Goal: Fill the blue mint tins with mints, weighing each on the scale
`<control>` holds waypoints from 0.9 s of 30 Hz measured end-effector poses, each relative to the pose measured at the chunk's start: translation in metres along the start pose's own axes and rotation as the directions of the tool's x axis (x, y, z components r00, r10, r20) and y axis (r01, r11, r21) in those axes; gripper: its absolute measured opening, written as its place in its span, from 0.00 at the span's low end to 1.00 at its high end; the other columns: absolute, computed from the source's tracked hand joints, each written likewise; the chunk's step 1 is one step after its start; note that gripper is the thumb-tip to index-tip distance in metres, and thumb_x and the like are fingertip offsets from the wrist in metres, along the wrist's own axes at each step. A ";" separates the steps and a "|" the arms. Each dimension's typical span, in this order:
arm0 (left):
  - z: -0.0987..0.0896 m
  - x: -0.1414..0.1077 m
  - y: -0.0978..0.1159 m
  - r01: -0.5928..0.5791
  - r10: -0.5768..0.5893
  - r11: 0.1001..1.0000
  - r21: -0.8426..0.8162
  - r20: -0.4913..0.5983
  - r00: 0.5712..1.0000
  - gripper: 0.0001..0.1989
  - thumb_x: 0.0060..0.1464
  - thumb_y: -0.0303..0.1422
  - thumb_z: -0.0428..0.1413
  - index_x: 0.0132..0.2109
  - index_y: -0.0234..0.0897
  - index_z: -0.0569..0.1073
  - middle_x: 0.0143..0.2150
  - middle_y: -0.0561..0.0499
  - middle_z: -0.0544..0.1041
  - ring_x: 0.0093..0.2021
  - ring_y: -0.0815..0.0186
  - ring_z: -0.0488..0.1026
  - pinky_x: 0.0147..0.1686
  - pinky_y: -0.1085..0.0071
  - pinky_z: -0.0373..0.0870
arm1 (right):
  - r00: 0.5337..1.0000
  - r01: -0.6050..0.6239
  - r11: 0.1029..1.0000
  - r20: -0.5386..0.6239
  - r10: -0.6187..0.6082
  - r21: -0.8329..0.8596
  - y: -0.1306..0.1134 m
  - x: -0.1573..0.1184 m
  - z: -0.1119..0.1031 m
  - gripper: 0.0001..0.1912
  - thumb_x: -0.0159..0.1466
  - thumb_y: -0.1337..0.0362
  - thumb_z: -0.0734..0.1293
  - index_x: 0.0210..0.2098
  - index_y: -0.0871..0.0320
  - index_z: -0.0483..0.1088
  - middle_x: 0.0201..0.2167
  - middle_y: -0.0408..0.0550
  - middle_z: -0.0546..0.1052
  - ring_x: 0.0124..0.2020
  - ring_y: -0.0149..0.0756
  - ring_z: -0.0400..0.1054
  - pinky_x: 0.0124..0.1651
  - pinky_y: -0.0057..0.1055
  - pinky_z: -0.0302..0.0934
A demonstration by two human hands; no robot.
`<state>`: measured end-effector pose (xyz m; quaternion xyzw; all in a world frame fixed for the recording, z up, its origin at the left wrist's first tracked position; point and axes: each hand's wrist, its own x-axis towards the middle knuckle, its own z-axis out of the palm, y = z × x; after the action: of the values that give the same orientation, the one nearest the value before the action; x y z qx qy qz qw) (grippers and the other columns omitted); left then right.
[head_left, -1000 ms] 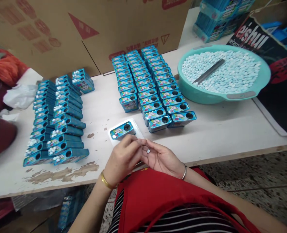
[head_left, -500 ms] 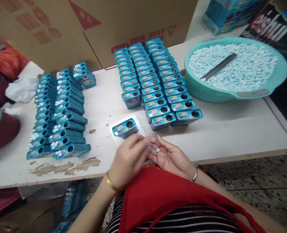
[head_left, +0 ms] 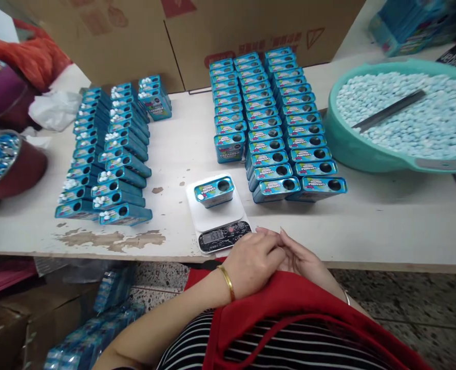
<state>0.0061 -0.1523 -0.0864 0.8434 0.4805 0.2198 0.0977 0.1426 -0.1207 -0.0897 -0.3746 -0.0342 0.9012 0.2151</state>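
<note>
My left hand [head_left: 253, 259], with a gold bangle at the wrist, lies over the palm of my right hand [head_left: 303, 262], its fingers bent into it. What the fingers touch there is hidden. The right hand is palm up, its thumb raised and its fingers partly covered. Just beyond them, a white scale [head_left: 212, 217] with a lit display carries one blue tin [head_left: 214, 192]. That tin has a round dark opening at its right end and one white candy on its left end.
Rows of blue tins [head_left: 266, 121] stand behind the scale; more tins with white candies on top [head_left: 124, 159] stand left. A turquoise basin [head_left: 366, 159] of pale candies holds a dark metal strip. A cardboard box [head_left: 197, 46] closes the back; a red bowl [head_left: 23, 169] is far left.
The view has shifted, and the scale's display now shows. My left hand has moved down onto the right palm, covering the small candy seen there before. The tin remains on the scale.
</note>
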 end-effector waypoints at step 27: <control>-0.129 0.067 -0.153 0.243 -0.239 0.970 -0.025 0.117 0.964 0.13 0.61 0.33 0.46 0.44 0.35 0.74 0.40 0.47 0.76 0.36 0.68 0.71 0.38 0.72 0.67 | 0.982 0.079 0.997 0.173 -0.075 -0.015 -0.004 0.015 0.005 0.17 0.66 0.54 0.59 0.47 0.57 0.70 0.44 0.50 0.76 0.47 0.36 0.71 0.56 0.37 0.59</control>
<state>-0.1415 -0.0215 -0.0108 0.7877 0.5687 0.1675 0.1674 0.1313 -0.1100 -0.0954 -0.2957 -0.0768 0.9209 0.2420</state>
